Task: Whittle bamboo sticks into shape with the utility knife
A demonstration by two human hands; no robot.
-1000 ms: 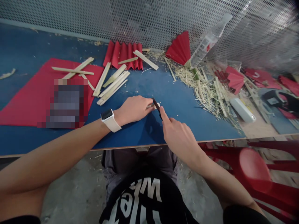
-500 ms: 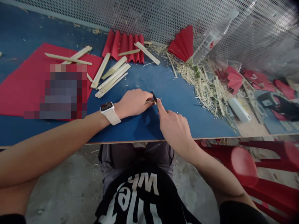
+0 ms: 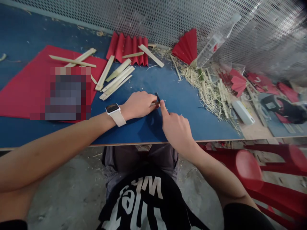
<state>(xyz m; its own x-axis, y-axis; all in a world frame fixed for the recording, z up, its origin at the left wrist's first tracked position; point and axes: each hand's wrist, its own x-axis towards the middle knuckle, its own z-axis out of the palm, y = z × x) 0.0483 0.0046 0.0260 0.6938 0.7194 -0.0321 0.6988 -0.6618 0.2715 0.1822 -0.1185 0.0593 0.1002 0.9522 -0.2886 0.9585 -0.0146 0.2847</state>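
My left hand (image 3: 138, 104), with a white watch at the wrist, lies closed on the blue table (image 3: 172, 89) and pins a thin bamboo strip (image 3: 153, 104) under its fingers. My right hand (image 3: 174, 128) is closed round a dark knife (image 3: 157, 97), index finger stretched along it, the blade tip on the strip's end just right of my left fingertips. Most of the strip is hidden under my left hand.
Cut bamboo slats (image 3: 114, 80) lie left of my hands, some on a red paper sheet (image 3: 24, 86). A pleated red paper (image 3: 128, 48) and folded red fan (image 3: 185, 48) lean by the mesh wall. Bamboo shavings (image 3: 208, 89), plastic bottle (image 3: 216, 40), red stools (image 3: 259, 172) at right.
The knife blade has shifted slightly left toward my left fingertips and stands more upright; my right hand moved a little closer. My left hand has stayed on the strip.
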